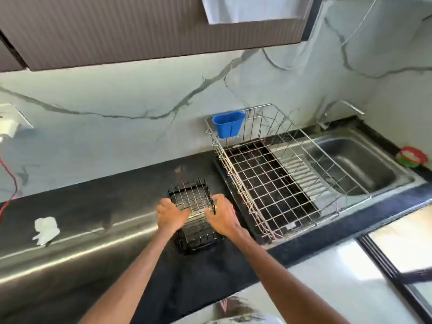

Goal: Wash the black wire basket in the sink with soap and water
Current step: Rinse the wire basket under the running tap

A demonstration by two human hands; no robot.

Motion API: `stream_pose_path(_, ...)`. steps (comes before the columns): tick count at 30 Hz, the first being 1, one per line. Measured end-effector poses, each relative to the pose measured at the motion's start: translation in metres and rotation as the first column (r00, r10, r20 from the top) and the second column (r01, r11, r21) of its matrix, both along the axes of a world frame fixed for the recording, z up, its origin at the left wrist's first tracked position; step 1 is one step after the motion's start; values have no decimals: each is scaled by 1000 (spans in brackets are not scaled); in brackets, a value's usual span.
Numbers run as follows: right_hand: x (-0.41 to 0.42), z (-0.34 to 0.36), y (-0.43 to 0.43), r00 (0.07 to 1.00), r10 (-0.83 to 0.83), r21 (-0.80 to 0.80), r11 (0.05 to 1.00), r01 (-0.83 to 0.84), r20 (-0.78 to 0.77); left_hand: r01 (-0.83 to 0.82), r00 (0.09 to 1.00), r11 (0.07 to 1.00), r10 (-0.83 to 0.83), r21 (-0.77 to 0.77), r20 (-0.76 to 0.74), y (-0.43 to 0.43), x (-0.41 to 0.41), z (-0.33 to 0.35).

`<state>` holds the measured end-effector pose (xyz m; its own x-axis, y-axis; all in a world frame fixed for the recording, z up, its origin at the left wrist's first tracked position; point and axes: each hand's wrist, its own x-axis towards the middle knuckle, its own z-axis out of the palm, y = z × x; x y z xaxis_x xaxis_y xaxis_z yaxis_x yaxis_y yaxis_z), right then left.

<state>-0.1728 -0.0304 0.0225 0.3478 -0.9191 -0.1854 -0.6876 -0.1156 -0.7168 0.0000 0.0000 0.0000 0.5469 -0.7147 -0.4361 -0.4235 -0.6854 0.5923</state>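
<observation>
The black wire basket (195, 199) stands on the dark countertop, left of the sink area. My left hand (171, 215) is at the basket's left side, its spread, bent fingers reaching onto the wires. On the right rim is my right hand (222, 216), fingertips curved down against the edge. Neither hand shows a closed grip. The steel sink (364, 164) lies far right, with the tap (339, 111) behind it.
A large silver wire dish rack (268, 169) with a blue plastic cup (228, 123) hung on its rim sits between basket and sink. A red and green scrubber (412, 156) lies right of the sink. A crumpled white tissue (45, 230) lies on the counter's left.
</observation>
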Motion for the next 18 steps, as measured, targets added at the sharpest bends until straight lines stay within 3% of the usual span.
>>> stream_pose_path(2, 8, -10, -11, 998, -61, 125, 990, 64, -32, -82, 985, 994, 92, 75, -144, -10, 18, -20)
stream_pose_path(7, 22, -32, -43, 991, -117, 328, 936, 131, -63, -7, 931, 982, 76, 189, -358, -10, 22, -5)
stream_pose_path(12, 27, -58, -69, 995, -72, 447, 889, 96, -70, 20, 904, 985, 57, 174, -424, -19, 28, -13)
stream_pose_path(18, 35, -62, -85, 990, -52, 449, 887, 107, -134, 12, 913, 987, 54, 157, -404, -20, 28, -26)
